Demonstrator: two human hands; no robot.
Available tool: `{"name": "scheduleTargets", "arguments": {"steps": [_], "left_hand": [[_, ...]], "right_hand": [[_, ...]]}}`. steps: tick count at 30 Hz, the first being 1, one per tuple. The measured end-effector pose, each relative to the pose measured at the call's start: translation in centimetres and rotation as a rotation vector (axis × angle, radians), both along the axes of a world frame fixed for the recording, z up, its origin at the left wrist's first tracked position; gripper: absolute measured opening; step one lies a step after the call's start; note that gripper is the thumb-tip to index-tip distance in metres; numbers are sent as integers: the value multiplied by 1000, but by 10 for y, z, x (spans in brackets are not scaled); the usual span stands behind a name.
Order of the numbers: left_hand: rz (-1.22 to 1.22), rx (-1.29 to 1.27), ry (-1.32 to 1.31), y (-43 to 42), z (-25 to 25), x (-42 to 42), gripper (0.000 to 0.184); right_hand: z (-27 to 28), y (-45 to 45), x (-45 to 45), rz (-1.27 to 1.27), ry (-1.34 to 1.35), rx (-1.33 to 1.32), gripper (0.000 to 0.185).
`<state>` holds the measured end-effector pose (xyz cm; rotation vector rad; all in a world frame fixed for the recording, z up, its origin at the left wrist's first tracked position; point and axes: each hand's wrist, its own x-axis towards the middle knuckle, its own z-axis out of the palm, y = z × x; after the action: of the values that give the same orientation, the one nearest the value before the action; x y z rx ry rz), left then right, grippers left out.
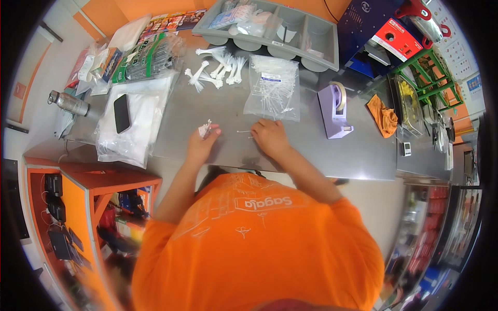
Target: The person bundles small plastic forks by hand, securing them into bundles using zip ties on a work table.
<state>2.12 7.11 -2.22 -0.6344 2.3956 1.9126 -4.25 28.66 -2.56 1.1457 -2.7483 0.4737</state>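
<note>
My left hand (199,145) is closed around a small bunch of thin white plastic sticks, their knobbed ends (207,127) poking out above the fingers. To its right, my right hand (271,137) curls palm down over the metal table, with a couple of thin white sticks (243,131) jutting from beside its thumb. Just beyond the right fingers lies a clear bag (272,85) filled with similar sticks. Farther back, several bundles of white sticks (218,70) are spread on the table. The right fingertips are partly hidden.
A lilac tape dispenser (332,116) and orange cloth (383,116) sit to the right. Behind stands a grey divided tray (311,44). On the left are a phone (122,114) on clear plastic bags (140,137) and a metal bottle (70,102). An orange shelf unit (98,179) stands lower left.
</note>
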Motion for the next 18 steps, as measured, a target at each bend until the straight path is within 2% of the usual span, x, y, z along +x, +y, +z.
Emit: {"name": "scheduleTargets", "arguments": {"steps": [3, 5, 8, 12, 14, 18], "left_hand": [[31, 33, 27, 2, -2, 2, 23], [14, 52, 63, 3, -7, 4, 24], [15, 57, 46, 2, -8, 5, 22], [58, 145, 19, 3, 3, 2, 21], [69, 433, -32, -1, 0, 1, 22], [70, 645, 24, 4, -8, 3, 26]], "right_hand": [[7, 8, -1, -51, -104, 54, 9], [8, 12, 4, -2, 50, 292, 11], [13, 5, 8, 37, 141, 438, 14], [7, -1, -2, 45, 93, 483, 15], [4, 1, -6, 36, 11, 472, 17], [22, 0, -6, 6, -153, 287, 18]]}}
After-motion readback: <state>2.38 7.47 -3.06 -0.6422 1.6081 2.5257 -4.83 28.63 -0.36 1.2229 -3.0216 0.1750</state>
